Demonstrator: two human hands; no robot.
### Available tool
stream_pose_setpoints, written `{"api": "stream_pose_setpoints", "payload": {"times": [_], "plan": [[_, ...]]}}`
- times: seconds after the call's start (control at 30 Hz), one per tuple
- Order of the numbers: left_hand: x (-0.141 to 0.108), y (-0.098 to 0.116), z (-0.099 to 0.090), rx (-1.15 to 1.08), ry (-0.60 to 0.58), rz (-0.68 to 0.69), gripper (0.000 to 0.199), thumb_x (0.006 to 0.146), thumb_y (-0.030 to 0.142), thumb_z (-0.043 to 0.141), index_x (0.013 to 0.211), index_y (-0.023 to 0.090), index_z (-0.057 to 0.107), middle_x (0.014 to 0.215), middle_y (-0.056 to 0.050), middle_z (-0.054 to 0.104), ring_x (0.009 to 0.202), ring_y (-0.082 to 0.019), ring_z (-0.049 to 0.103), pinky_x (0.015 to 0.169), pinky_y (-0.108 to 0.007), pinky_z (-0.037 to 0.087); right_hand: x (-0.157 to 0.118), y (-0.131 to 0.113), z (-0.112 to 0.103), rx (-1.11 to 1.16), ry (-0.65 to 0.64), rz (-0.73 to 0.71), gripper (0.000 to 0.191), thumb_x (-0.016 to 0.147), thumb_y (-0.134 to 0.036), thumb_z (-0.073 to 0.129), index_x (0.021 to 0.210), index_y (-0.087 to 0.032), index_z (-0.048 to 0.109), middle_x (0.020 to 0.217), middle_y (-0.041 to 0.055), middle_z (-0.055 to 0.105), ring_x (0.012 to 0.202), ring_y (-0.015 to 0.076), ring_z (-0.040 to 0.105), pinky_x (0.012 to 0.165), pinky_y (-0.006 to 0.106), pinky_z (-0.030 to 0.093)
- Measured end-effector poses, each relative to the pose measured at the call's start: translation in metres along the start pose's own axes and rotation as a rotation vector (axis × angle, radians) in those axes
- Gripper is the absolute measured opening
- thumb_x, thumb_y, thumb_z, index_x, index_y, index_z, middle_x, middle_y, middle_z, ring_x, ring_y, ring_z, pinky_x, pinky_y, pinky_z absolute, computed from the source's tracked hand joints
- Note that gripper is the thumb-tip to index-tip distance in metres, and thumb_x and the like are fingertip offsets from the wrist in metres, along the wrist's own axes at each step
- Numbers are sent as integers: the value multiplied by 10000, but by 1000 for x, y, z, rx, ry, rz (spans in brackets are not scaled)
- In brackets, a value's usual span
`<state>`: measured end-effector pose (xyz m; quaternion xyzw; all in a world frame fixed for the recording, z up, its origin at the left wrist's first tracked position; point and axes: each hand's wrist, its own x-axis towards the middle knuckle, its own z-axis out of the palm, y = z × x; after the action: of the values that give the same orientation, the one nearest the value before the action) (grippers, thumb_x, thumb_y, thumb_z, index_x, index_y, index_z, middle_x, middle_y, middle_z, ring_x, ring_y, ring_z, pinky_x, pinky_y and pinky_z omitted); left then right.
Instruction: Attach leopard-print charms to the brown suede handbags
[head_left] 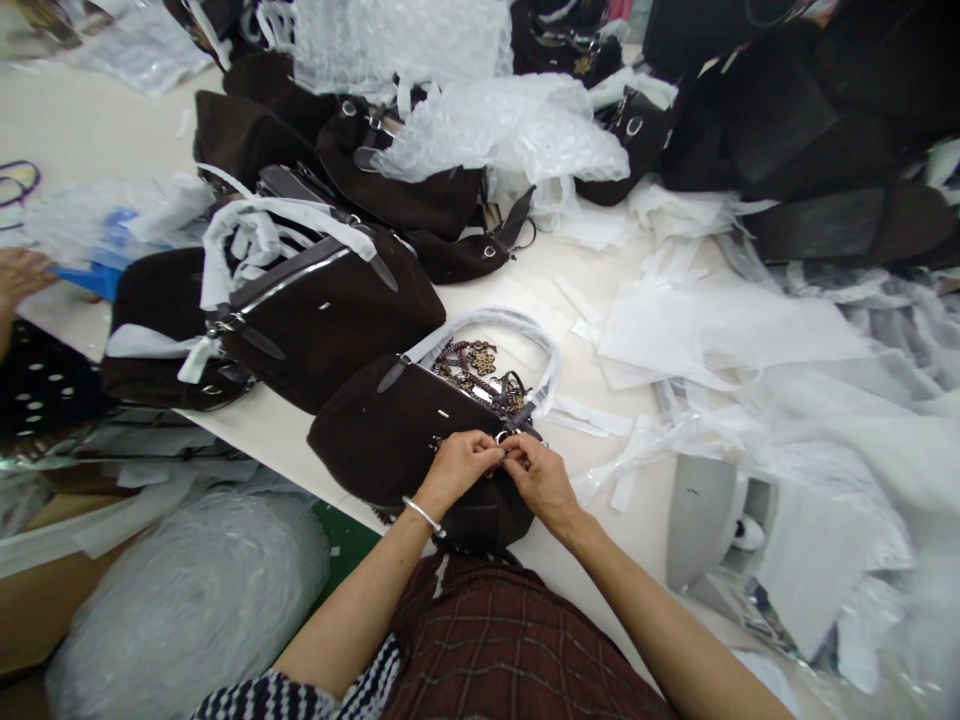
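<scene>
Right in front of me a dark brown handbag lies on the table edge, its handle wrapped in white material. My left hand pinches at a metal ring near the bag's end. Meeting it fingertip to fingertip, my right hand is closed at the same ring. What small part sits between the fingers is hidden. Several braided cords with gold flower charms lie in a pile behind the bag, seen through the handle loop.
More dark handbags lie to the left and behind, with bubble wrap over some. White sheets cover the right side near a grey tape dispenser. A bubble wrap roll stands below left. Another person's hand is at far left.
</scene>
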<state>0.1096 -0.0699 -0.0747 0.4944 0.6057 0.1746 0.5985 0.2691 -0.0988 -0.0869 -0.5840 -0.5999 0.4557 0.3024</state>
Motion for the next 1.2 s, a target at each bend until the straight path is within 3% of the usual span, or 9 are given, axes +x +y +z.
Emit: {"api": "stream_pose_setpoints", "payload": {"times": [0.17,0.4,0.67,0.87,1.03,1.2], "plan": [[0,2,1,-118,-42,-31,254,792,399,591,708,160,616,589,12,614,495,-111,572,495,-210,445,2,2,-1,18,-24,-38,125,824,-162,534,898,-218,619,717,-13,622,662,148,576,670,264,455],[-2,1,3,-67,43,-13,259,764,408,625,748,151,650,659,-7,641,579,-119,588,536,-210,452,4,3,-5,-26,-31,-60,67,828,-198,574,875,-210,621,720,-12,624,658,145,575,663,261,456],[0,7,-1,21,38,8,215,744,337,632,642,147,633,603,9,601,560,-106,515,527,-211,371,7,3,-11,-90,-112,-92,97,829,-190,569,883,-219,644,758,0,645,707,157,591,676,273,465],[-17,13,-1,199,309,144,182,858,293,487,736,199,584,706,22,611,682,-125,547,654,-228,396,7,-11,-25,-149,-56,-109,120,848,-237,596,940,-224,673,858,33,660,781,183,614,738,316,499],[-25,18,-3,55,118,213,195,860,314,501,730,184,566,700,26,569,683,-119,516,656,-218,405,2,-15,-19,-134,95,-258,155,880,-251,598,993,-237,702,984,78,650,967,216,603,882,381,505],[-22,18,-5,4,71,168,196,838,318,525,729,165,582,675,21,552,653,-114,490,620,-213,396,-3,-9,-7,-100,145,-284,132,884,-268,605,920,-254,731,956,72,647,958,212,603,846,383,529]]}}
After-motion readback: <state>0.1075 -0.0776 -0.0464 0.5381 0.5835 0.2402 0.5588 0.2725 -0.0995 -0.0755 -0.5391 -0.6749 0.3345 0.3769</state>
